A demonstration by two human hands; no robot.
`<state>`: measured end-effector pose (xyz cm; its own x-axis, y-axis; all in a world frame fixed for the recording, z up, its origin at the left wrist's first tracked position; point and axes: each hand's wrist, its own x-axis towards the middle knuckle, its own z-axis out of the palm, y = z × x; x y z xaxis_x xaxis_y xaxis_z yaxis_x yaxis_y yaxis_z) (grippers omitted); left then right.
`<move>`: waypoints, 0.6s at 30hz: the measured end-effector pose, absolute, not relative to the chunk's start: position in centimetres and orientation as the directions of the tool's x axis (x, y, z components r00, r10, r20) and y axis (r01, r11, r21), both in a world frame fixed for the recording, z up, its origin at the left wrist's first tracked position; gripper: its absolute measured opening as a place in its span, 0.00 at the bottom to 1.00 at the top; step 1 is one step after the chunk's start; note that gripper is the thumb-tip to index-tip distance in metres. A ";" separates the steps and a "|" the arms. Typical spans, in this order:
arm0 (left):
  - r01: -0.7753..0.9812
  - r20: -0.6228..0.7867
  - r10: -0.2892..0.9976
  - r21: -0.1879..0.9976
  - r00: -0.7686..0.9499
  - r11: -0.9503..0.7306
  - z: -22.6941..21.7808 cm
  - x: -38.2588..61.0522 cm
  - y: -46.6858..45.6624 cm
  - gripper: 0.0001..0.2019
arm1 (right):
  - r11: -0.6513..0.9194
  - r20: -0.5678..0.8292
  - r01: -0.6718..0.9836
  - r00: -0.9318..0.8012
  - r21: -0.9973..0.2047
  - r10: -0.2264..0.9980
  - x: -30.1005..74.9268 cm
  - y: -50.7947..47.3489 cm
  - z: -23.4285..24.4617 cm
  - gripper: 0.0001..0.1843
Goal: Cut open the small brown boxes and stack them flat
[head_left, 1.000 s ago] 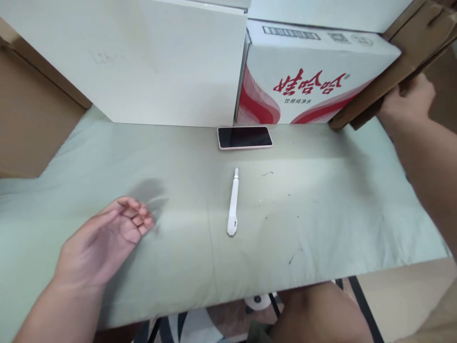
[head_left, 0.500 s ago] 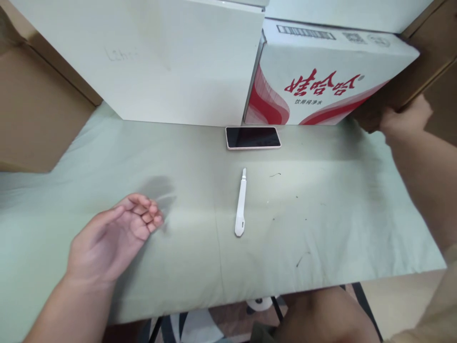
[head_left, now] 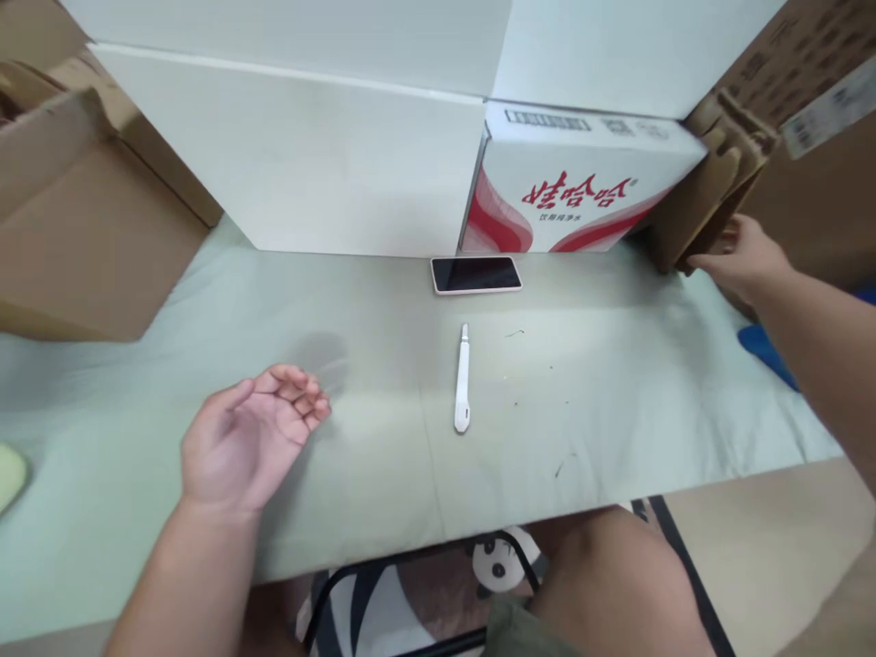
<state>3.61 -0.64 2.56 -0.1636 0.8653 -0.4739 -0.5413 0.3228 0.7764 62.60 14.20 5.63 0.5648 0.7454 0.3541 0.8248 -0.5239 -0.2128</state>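
Note:
My left hand point(head_left: 256, 438) is held palm up over the left part of the cloth-covered table, its fingers loosely curled and nothing in it. At the far right, my right hand point(head_left: 749, 260) grips the lower edge of a brown cardboard box point(head_left: 691, 201), with the thumb on the near side and some fingertips hidden. Between the hands lies a white utility knife point(head_left: 463, 379), its tip pointing away from me. Behind it a phone point(head_left: 477, 275) rests with its dark screen up, close to the white boxes.
A white-and-red carton point(head_left: 581, 187) and a white panel point(head_left: 307, 173) stand along the back. An open brown carton point(head_left: 88, 246) occupies the left side. Small dark bits and threads lie right of the knife. Something blue point(head_left: 766, 354) shows beyond the table's right edge.
The view has shifted, bringing more of the right side into sight. My right hand remains at the cardboard, its fingers now more visible. The knife and phone lie as before.

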 end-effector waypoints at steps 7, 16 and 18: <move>-0.650 -0.372 0.922 0.728 -0.109 0.217 2.8 1.4 -2.0 0.11 | -0.409 0.405 0.864 0.500 -0.294 0.766 53.1 12.2 13.1 0.25; -0.578 -0.271 0.931 0.812 -0.246 0.083 3.2 -1.2 -2.0 0.13 | 0.490 0.389 0.764 -0.337 -0.419 0.858 26.6 13.7 11.3 0.13; -0.543 -0.259 0.913 0.838 -0.314 0.051 3.1 -1.7 -1.8 0.13 | 0.608 0.350 0.660 -0.497 -0.442 0.794 19.7 13.9 9.7 0.16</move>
